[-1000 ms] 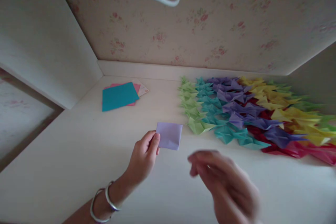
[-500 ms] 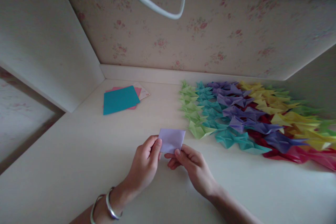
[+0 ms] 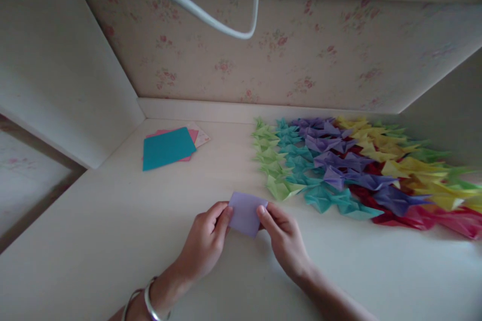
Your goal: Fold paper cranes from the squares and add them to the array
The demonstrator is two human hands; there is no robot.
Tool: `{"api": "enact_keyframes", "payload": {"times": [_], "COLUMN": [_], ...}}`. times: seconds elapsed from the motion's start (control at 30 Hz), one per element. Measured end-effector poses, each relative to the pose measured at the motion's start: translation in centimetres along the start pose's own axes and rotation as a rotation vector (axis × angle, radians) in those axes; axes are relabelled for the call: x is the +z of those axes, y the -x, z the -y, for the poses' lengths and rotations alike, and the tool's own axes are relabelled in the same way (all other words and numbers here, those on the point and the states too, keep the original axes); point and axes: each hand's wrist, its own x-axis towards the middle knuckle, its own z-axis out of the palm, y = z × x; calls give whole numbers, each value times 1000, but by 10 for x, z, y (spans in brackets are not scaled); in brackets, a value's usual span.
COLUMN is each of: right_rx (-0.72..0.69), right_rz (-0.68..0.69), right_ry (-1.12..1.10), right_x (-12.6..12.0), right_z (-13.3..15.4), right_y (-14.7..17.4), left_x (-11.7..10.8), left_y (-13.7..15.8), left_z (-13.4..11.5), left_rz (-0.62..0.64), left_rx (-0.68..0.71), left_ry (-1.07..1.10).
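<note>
A small purple folded paper (image 3: pixel 245 214), roughly square, is held above the white desk between both hands. My left hand (image 3: pixel 207 235) pinches its left edge, thumb on top; two silver bangles circle that wrist. On the opposite side, my right hand (image 3: pixel 282 235) grips the paper's right edge with the thumb on its face. The fingers beneath the paper are mostly hidden. Just beyond the right hand lie green folded paper cranes (image 3: pixel 281 186) and teal folded paper cranes (image 3: pixel 339 199).
Rows of purple cranes (image 3: pixel 342 161), yellow cranes (image 3: pixel 417 170) and red ones (image 3: pixel 429 215) cover the desk's right side. At the back left, a teal paper sheet (image 3: pixel 168 148) rests on pink sheets (image 3: pixel 194 134). A white cable or lamp arm (image 3: pixel 203 12) hangs overhead.
My right hand has moved up the paper's right edge, its thumb now on the face. The paper has turned slightly and sits a little lower in view.
</note>
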Motion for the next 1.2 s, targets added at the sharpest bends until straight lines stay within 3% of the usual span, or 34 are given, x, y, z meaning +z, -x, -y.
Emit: {"api": "enact_keyframes", "payload": {"times": [0.2, 0.5, 0.73, 0.87, 1.03, 1.2], "right_rx": [-19, -54, 69, 30, 63, 87], "right_rz": [-112, -153, 52, 15, -102, 3], "right_ry": [142, 170, 142, 181, 6, -44], "right_x": [-5, -6, 0, -1, 1, 4], "right_z": [-6, -6, -3, -3, -2, 2], "right_y": [-1, -3, 0, 2, -2, -1], "left_x": [2, 3, 0, 1, 3, 3], "left_y": [2, 3, 2, 2, 0, 0], "left_z": [-2, -2, 0, -1, -2, 1], "left_rz": [66, 83, 10, 9, -35, 40], "left_rx": [22, -2, -70, -90, -135, -143], "left_ry": [8, 57, 110, 164, 430, 435]}}
